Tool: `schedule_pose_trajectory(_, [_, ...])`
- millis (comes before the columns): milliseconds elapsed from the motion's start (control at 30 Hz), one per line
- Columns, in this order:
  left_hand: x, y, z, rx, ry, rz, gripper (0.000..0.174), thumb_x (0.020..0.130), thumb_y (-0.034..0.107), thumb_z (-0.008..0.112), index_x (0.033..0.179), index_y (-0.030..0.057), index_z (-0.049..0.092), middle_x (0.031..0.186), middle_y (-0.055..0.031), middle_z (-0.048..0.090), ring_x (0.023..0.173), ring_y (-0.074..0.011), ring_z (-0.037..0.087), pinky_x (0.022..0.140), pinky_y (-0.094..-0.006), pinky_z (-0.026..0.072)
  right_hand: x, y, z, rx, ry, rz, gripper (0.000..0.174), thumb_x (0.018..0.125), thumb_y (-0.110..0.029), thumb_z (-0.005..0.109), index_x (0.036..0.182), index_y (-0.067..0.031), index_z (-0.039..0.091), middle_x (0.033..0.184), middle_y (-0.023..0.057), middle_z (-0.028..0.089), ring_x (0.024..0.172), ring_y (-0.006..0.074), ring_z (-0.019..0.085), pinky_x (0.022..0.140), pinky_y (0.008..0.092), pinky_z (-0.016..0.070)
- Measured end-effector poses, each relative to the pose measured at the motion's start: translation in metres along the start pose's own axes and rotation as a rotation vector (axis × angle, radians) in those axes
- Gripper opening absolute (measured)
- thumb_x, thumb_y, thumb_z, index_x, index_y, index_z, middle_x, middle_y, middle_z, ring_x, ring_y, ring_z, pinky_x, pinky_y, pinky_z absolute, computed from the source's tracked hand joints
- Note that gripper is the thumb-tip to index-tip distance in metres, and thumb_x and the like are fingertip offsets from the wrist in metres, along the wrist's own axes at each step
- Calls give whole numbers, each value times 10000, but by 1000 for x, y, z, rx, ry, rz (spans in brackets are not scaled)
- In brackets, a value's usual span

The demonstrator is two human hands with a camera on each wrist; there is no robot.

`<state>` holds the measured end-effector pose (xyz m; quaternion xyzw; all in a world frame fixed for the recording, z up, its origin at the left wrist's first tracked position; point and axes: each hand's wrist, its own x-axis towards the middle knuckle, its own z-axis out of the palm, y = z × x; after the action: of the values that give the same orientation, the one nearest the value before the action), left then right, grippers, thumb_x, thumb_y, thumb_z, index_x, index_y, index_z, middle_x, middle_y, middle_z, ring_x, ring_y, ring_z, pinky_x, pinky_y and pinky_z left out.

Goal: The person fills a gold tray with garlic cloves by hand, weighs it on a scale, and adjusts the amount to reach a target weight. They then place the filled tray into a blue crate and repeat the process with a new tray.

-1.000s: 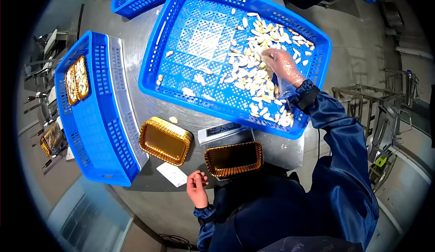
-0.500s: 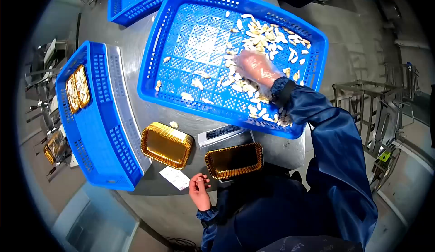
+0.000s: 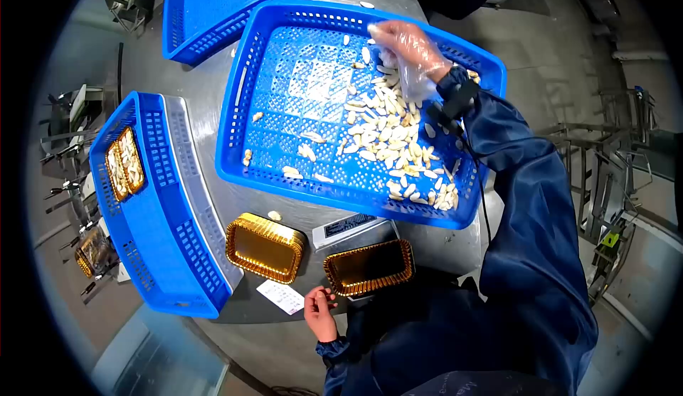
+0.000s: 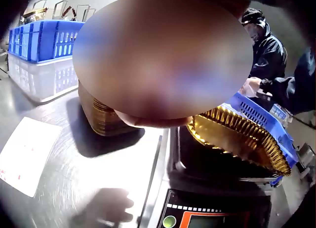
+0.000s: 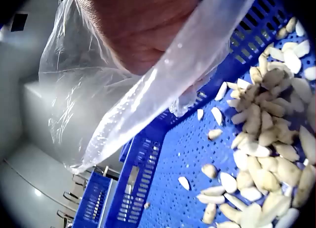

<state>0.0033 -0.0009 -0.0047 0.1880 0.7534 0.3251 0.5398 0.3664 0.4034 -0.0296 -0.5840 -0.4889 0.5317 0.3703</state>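
My right hand (image 3: 409, 47), in a loose clear plastic glove (image 5: 148, 102), is over the far part of a large blue crate (image 3: 320, 193). Its fingers point left, and a whitish spot shows at the fingertips; I cannot tell whether they hold a piece. Below lie many pale, elongated cut pieces (image 3: 388, 129), some browned. My bare left hand (image 3: 321, 314), fingers loosely curled and holding nothing, hangs by the near table edge. Right beside it, an unfilled gold fluted tray (image 3: 370, 266) rests on a scale (image 3: 346, 229). A blurred oval hides most of that hand in the left wrist view.
Stacked gold trays (image 3: 265, 246) and a white paper slip (image 3: 280, 296) lie left of the scale. Farther left, a blue crate (image 3: 160, 236) holds two filled gold trays (image 3: 124, 163). Another blue crate (image 3: 206, 22) stands at the back. Another person (image 4: 269, 50) appears in the left wrist view.
My right hand has moved from the right of the pile, leftward through it, then away from me toward the far rim. My left hand stays beside the tray. The head view has shifted slightly.
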Motion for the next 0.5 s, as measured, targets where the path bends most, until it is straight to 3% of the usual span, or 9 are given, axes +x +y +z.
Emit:
schedule_pose_trajectory(33, [1,-1,-1,-4,2,12,208,963,234,522,1052,52,568,919,-50,631,766,-106,598,613,-230,484,35,14,-17,-128,10,-129,453,887,-359,616,1121,28,593,810,63,621,702,137,580,667,274,486])
schedule_pose_trajectory(100, [0,0,-3,32,11,25,208,963,229,521,1056,48,566,921,-50,632,763,-107,601,610,-230,484,56,-9,-16,-10,100,-283,469,888,-338,603,1185,23,560,842,75,632,755,156,610,729,272,503])
schedule_pose_trajectory(167, [0,4,-5,19,32,-1,196,965,203,522,1058,37,566,913,-43,629,763,-97,593,613,-222,472,65,-24,-20,-150,219,-156,479,897,-330,588,1228,12,537,889,82,640,831,167,626,800,272,503])
schedule_pose_trajectory(233, [0,1,-6,3,40,-17,198,963,205,524,1059,37,568,920,-42,629,767,-98,593,614,-221,473,71,-18,-28,-323,271,-208,440,906,-341,586,1179,4,569,880,60,630,817,138,605,768,256,494])
schedule_pose_trajectory(300, [0,-2,-7,-5,34,-22,197,963,199,524,1063,35,567,929,-47,628,768,-99,591,617,-221,473,60,-16,-31,-166,166,-152,402,910,-350,588,1107,0,601,833,32,610,753,109,566,704,238,476])
schedule_pose_trajectory(333, [1,-1,-5,-5,30,-32,196,964,195,522,1065,34,567,931,-50,628,769,-100,590,618,-221,472,45,-12,-30,28,130,-190,358,904,-351,602,1028,-16,625,777,2,566,676,84,496,635,224,432])
schedule_pose_trajectory(433, [1,2,-2,-12,5,-25,192,967,188,515,1066,31,565,930,-52,625,772,-101,589,617,-219,468,13,7,-45,61,4,-134,286,920,-327,589,919,-42,617,722,-26,507,638,67,432,598,223,383])
schedule_pose_trajectory(500, [-1,2,-2,-4,-5,-20,188,968,185,513,1066,33,564,926,-47,623,773,-100,587,615,-220,464,-27,6,-42,57,72,-66,297,915,-299,579,751,-53,563,656,-28,496,589,56,406,530,249,317])
